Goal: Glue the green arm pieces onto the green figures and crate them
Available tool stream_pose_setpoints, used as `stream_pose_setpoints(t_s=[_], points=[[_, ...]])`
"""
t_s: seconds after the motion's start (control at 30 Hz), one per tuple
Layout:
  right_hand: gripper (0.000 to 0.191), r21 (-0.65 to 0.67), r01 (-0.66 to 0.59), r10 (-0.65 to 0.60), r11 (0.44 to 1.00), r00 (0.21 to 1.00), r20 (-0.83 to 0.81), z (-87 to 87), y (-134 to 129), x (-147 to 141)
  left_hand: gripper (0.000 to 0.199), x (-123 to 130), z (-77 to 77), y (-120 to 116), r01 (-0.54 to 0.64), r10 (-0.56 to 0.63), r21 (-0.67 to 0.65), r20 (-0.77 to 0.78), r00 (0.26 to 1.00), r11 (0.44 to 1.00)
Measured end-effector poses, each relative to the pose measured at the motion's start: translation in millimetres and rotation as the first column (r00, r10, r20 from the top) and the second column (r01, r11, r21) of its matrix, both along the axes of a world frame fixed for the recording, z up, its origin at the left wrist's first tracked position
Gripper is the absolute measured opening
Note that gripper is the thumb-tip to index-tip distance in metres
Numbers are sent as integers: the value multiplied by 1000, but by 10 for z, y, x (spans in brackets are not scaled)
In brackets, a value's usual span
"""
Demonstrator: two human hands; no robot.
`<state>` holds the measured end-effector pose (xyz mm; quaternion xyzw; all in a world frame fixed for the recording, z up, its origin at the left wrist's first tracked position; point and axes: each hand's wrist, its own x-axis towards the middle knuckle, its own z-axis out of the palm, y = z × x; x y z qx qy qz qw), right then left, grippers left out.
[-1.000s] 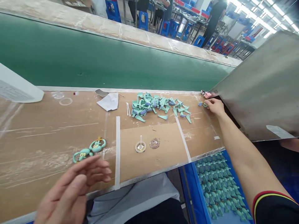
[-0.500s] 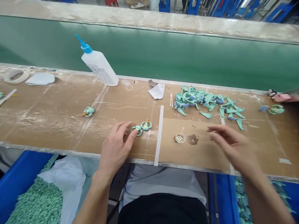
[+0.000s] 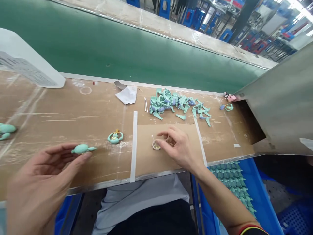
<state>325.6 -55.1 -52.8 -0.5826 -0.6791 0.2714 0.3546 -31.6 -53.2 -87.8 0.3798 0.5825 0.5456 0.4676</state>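
Note:
My left hand [image 3: 41,176] holds a teal moulded figure [image 3: 83,149] at its fingertips, just above the board's front part. A ring-shaped teal figure with a yellow piece [image 3: 114,137] lies on the board to the right of it. My right hand [image 3: 178,147] is curled over a small round dish [image 3: 156,145] with a thin stick standing in it. I cannot tell whether those fingers hold the stick. A heap of teal parts [image 3: 168,104] lies beyond my right hand, and another teal figure [image 3: 228,107] sits at the far right.
A white glue bottle [image 3: 26,62] lies at the left, beside a crumpled white paper [image 3: 126,94]. A green conveyor belt [image 3: 122,49] runs behind the board. A steel hood [image 3: 278,104] covers the right end. Below right, a blue crate [image 3: 249,186] holds rows of teal pieces.
The two figures that lay together on the board are now apart, one in my left hand. My right hand has moved over the dish. The view has swung around.

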Motion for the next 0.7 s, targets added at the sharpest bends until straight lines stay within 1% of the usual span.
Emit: stream_pose_setpoints(t_s=[0.03, 0.07, 0.13, 0.2, 0.23, 0.33, 0.47, 0.57, 0.63, 0.7], points=[[9, -3, 13, -13, 1000, 1000, -5, 10, 0, 5, 51, 24, 9, -31, -83, 83, 22, -13, 996, 996], [11, -6, 25, -25, 1000, 1000, -8, 15, 3, 6, 49, 54, 21, -59, -132, 132, 38, 10, 991, 990], [16, -15, 28, -28, 1000, 1000, -10, 4, 23, -13, 48, 123, 37, -107, -84, 78, 31, 152, 985, 996], [19, -25, 7, -8, 1000, 1000, -7, -29, 51, -62, 50, 198, 39, -149, -25, 23, 4, 295, 955, 1000], [19, -30, -5, 5, 1000, 1000, -6, -48, 64, -94, 51, 241, 37, -170, -13, 16, -9, 346, 938, 1000], [7, -27, -50, 50, 998, 999, -1, -80, 84, -171, 49, 396, 44, -245, 57, -32, -41, 469, 883, 998], [15, -3, -74, 74, 997, 996, 48, -22, 36, -127, 41, 604, 55, -343, 181, -115, -56, 584, 803, 982], [16, 6, -67, 65, 998, 989, 132, 60, -36, -32, 46, 725, 28, -392, 255, -148, -76, 642, 752, 964], [16, 23, -76, 70, 997, 976, 204, 104, -77, 5, 47, 800, 10, -407, 267, -148, -85, 655, 741, 960], [18, 35, -101, 88, 994, 961, 260, 133, -108, 10, 42, 875, 12, -410, 265, -150, -76, 662, 734, 961]])
